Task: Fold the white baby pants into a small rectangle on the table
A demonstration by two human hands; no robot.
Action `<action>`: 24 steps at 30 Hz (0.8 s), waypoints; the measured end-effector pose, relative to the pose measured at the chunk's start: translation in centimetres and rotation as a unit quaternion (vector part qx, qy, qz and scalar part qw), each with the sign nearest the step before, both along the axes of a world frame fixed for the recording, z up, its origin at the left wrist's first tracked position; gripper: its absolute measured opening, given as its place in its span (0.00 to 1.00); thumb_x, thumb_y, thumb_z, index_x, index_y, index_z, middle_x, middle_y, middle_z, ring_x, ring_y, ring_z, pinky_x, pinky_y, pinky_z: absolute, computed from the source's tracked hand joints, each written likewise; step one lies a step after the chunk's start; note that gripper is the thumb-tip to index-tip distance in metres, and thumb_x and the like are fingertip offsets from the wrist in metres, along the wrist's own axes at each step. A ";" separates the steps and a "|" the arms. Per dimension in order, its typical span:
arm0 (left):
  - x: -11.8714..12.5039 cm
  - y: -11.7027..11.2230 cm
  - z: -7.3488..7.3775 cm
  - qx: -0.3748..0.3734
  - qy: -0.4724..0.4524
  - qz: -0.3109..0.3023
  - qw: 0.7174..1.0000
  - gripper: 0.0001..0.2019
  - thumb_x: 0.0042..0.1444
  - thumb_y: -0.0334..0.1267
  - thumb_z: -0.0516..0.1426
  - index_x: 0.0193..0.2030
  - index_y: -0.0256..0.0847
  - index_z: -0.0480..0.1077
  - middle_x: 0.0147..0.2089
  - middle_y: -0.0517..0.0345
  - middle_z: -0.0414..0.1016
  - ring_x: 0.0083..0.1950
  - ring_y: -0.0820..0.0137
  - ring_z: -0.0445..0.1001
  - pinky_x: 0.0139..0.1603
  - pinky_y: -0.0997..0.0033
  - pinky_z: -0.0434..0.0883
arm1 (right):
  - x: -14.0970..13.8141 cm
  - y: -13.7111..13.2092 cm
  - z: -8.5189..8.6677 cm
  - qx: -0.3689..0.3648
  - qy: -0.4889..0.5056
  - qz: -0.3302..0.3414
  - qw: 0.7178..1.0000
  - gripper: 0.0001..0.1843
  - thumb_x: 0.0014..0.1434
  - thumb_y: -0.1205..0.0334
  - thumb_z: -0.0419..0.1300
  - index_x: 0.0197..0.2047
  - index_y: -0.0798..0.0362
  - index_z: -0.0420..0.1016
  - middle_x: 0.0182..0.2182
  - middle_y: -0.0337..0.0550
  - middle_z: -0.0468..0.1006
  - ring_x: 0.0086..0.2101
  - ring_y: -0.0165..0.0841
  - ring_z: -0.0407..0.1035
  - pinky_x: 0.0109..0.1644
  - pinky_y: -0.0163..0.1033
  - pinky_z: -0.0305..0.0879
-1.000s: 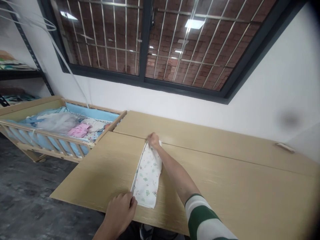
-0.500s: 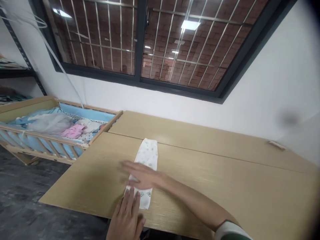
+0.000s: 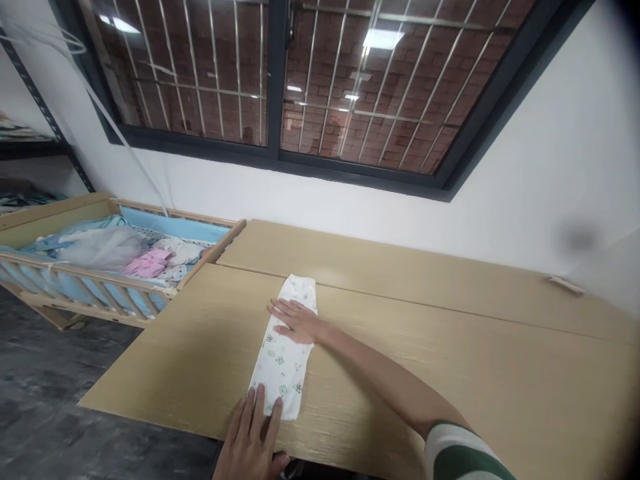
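Observation:
A white cloth garment [image 3: 281, 360] with small green and dark prints lies folded in a long, narrow strip on the wooden table [image 3: 400, 373]. It looks like baby clothing, but its exact kind cannot be made out. My right hand [image 3: 296, 321] rests flat across the upper half of the strip, fingers stretched to the left. At the near end, my left hand [image 3: 254, 433] touches the lower left corner with its fingertips, fingers spread. Neither hand grips the cloth.
To the left stands a wooden crib [image 3: 125, 293] with blue lining, holding a pink cloth [image 3: 149, 264] and other fabrics. A barred window [image 3: 275, 160] is in the wall behind. A small pale object [image 3: 565, 285] lies at the far right. Dark shelving [image 3: 30, 148] stands far left.
My right hand has moved away from me along the cloth, from its middle to its upper half, and now lies flat. My left hand has drawn slightly back, its fingers further apart.

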State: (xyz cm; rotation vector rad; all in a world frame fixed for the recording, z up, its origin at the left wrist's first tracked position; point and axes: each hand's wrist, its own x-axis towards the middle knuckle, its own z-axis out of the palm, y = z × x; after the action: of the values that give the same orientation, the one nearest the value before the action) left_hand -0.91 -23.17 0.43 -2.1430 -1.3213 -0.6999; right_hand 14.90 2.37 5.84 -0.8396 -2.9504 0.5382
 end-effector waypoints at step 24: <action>-3.2 0.9 3.7 -0.218 -0.082 -0.071 0.970 0.16 0.65 0.41 0.56 0.58 0.44 0.71 0.59 0.50 0.74 0.58 0.60 0.73 0.60 0.58 0.69 | 2.4 -8.7 4.3 0.004 0.131 -0.089 0.987 0.19 0.72 0.60 0.46 0.52 0.53 0.77 0.45 0.50 0.80 0.45 0.39 0.74 0.55 0.46 0.68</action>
State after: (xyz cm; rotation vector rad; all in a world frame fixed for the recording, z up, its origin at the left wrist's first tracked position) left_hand -4.11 -22.24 4.12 -2.5974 -1.5336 -0.7061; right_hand 17.28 -6.34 10.11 -0.9401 -2.6097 0.5748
